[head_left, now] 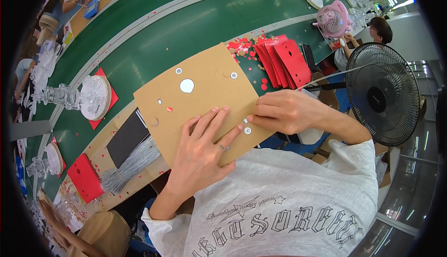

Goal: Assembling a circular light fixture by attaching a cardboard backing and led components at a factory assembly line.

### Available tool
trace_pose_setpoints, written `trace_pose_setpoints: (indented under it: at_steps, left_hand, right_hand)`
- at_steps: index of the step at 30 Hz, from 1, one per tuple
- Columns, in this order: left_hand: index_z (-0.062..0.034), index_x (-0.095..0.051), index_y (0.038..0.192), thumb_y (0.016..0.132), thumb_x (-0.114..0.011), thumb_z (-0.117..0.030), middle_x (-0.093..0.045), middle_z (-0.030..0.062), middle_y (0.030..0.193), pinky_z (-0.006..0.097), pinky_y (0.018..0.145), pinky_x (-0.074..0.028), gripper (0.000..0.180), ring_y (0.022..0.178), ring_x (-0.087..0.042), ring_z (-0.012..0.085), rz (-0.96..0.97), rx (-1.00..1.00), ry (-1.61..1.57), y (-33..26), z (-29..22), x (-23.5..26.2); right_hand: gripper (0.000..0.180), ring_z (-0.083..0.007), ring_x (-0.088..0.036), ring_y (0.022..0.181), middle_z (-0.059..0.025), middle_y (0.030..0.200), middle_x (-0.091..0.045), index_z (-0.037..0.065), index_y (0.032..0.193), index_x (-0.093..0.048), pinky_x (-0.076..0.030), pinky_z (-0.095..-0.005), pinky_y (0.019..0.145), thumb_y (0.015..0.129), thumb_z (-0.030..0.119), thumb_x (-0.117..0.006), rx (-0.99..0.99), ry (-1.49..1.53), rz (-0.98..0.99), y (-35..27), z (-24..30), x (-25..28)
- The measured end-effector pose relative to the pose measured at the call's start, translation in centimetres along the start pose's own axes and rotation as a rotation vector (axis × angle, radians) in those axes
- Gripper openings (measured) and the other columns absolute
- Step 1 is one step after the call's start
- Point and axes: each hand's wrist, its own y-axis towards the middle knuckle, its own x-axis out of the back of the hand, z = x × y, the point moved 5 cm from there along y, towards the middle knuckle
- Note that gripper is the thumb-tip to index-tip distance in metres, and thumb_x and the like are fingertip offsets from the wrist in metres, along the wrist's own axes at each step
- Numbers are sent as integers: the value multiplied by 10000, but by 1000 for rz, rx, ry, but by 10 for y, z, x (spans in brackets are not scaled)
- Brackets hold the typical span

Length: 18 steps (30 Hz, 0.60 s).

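Observation:
A brown cardboard sheet (212, 87) lies tilted in front of me, with a large round hole, small slots and several round metal-looking fittings in it. My left hand (198, 145) rests flat on it, fingers spread. Close beside that hand's index fingertip, my right hand (286, 111) is closed in a pinch at a small pale slot (245, 121) near the sheet's right side. What sits between those fingertips is hidden. Just below the slot is a round fitting (247, 130). A small red scrap (170, 109) lies on the sheet.
Red punched cards (291, 61) and loose red discs (240, 47) lie beyond the sheet. Left are a bundle of silvery wires (132, 166), a black flat piece (128, 138), a red card (86, 178) and a clear figure on a round base (95, 97). A black fan (382, 94) stands right; people work nearby.

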Motion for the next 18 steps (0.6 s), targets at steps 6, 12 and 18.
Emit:
trace_pose_setpoints:
  at_steps: [6,12,18]
  left_hand:
    - [-124,-649,1319,587,-857,-179,-517,135,1495,483,1067,-394,762,1343,-508,321,-1,-17,2,0,2,0]
    - [-5,-407,1460,613,-886,-158,-513,153,1486,503,1080,-383,985,1341,-520,325,-58,-13,-63,4,3,-3]
    - [-15,-450,1425,631,-901,-201,-550,153,1413,473,1055,-409,932,1283,-543,337,-65,-5,-33,13,-8,0]
  right_hand:
    - [335,-235,-658,737,-69,901,-630,18,1001,-721,-555,-346,577,669,60,-724,-167,120,-14,-15,-22,13]
    - [329,-243,-638,790,-102,871,-588,-57,1017,-695,-551,-349,642,721,85,-679,-46,-39,11,-7,-7,3]
    - [331,-224,-634,805,-91,880,-584,-54,1033,-696,-537,-336,626,742,102,-672,-55,-58,-2,-12,0,-1]
